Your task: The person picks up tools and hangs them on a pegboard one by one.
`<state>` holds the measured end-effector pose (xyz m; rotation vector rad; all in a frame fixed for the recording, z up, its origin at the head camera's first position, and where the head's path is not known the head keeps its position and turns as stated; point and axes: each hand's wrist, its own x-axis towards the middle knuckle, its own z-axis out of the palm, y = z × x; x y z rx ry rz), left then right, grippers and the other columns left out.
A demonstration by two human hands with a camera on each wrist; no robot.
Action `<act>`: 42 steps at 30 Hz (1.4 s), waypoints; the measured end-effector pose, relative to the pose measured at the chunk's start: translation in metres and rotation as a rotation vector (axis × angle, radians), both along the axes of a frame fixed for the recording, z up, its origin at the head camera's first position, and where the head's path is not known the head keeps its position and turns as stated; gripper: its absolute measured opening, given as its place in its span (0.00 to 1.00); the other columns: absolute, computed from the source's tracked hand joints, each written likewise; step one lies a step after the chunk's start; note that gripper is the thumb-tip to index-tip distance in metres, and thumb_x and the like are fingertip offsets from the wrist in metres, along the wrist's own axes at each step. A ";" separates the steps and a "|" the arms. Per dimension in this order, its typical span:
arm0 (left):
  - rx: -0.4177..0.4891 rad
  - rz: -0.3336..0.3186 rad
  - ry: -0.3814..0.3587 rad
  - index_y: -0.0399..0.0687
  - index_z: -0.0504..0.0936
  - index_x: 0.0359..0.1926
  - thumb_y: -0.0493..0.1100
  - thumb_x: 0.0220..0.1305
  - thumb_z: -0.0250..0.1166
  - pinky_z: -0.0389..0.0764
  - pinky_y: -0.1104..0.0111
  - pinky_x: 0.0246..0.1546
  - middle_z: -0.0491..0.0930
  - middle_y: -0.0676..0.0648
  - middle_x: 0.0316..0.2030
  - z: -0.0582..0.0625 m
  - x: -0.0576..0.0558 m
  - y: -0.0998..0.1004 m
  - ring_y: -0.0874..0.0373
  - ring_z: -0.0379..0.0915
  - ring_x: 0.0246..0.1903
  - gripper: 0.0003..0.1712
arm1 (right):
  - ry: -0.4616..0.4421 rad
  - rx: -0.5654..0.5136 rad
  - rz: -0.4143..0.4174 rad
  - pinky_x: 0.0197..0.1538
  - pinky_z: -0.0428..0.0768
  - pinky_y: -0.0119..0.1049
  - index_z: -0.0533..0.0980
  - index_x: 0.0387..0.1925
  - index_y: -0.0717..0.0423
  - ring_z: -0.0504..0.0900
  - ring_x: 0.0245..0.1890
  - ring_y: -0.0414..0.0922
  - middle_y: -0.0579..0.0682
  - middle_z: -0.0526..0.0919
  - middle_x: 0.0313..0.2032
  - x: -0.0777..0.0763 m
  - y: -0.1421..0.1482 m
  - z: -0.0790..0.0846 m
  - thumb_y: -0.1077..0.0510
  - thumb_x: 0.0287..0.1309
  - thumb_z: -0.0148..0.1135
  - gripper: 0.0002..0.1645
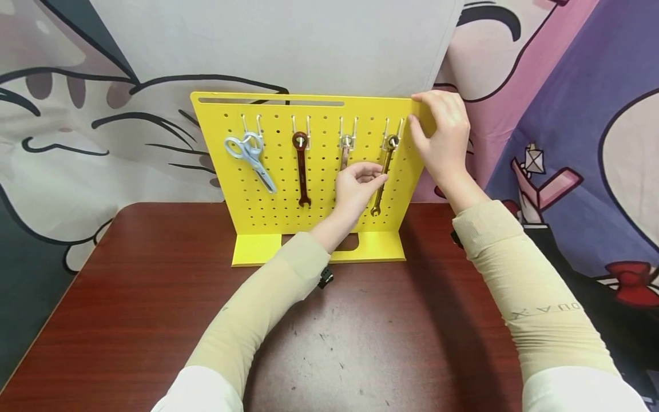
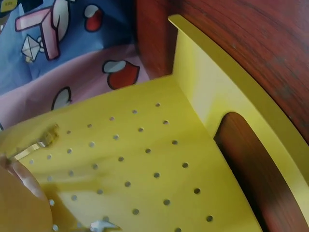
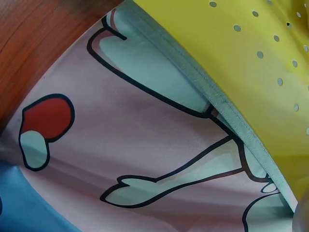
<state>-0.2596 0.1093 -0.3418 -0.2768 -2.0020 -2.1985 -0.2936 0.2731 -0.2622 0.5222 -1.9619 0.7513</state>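
Note:
A yellow pegboard stands upright on the table. My left hand is in front of it, thumb and fingers pinching the shaft of a gold combination wrench, whose ring end hangs on the rightmost hook. My right hand holds the board's upper right corner, thumb on the front face. A silvery wrench hangs one hook to the left, its lower part hidden by my left hand. In the left wrist view, the gold wrench's open end shows beyond the fingers.
Light blue scissors and a dark reddish wrench hang on the left hooks. The board's foot rests on a dark red-brown table. Behind is a cartoon-printed cloth.

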 end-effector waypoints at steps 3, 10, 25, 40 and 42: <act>-0.030 0.048 -0.002 0.34 0.89 0.46 0.32 0.64 0.75 0.83 0.79 0.43 0.90 0.35 0.44 0.001 0.002 0.003 0.64 0.80 0.35 0.10 | 0.001 -0.004 0.001 0.70 0.74 0.46 0.86 0.53 0.60 0.80 0.59 0.59 0.61 0.88 0.53 0.000 0.000 0.000 0.62 0.67 0.68 0.15; -0.107 0.132 0.045 0.37 0.90 0.44 0.34 0.64 0.77 0.85 0.77 0.42 0.91 0.39 0.41 -0.002 0.006 0.007 0.53 0.86 0.37 0.08 | 0.007 -0.009 0.003 0.70 0.74 0.46 0.86 0.53 0.60 0.80 0.59 0.59 0.61 0.88 0.52 0.003 0.000 -0.002 0.62 0.66 0.68 0.15; -0.118 0.053 0.112 0.36 0.89 0.48 0.34 0.68 0.72 0.88 0.75 0.48 0.90 0.37 0.47 -0.009 0.008 -0.006 0.45 0.89 0.46 0.09 | 0.039 -0.014 0.024 0.69 0.74 0.47 0.86 0.52 0.61 0.81 0.58 0.60 0.61 0.89 0.51 0.003 0.003 0.002 0.63 0.64 0.69 0.15; -0.289 0.027 0.104 0.35 0.89 0.46 0.33 0.66 0.73 0.90 0.69 0.47 0.91 0.36 0.44 -0.048 0.030 -0.103 0.43 0.88 0.44 0.09 | 0.018 -0.009 0.018 0.69 0.74 0.46 0.86 0.52 0.61 0.80 0.58 0.59 0.61 0.88 0.52 -0.001 0.001 0.000 0.64 0.64 0.68 0.15; -0.329 0.042 0.114 0.35 0.89 0.46 0.34 0.66 0.73 0.90 0.69 0.47 0.91 0.36 0.44 -0.052 0.034 -0.120 0.43 0.88 0.44 0.09 | 0.020 -0.008 0.019 0.69 0.74 0.46 0.86 0.52 0.61 0.81 0.58 0.59 0.61 0.88 0.52 -0.001 0.000 0.000 0.64 0.64 0.68 0.16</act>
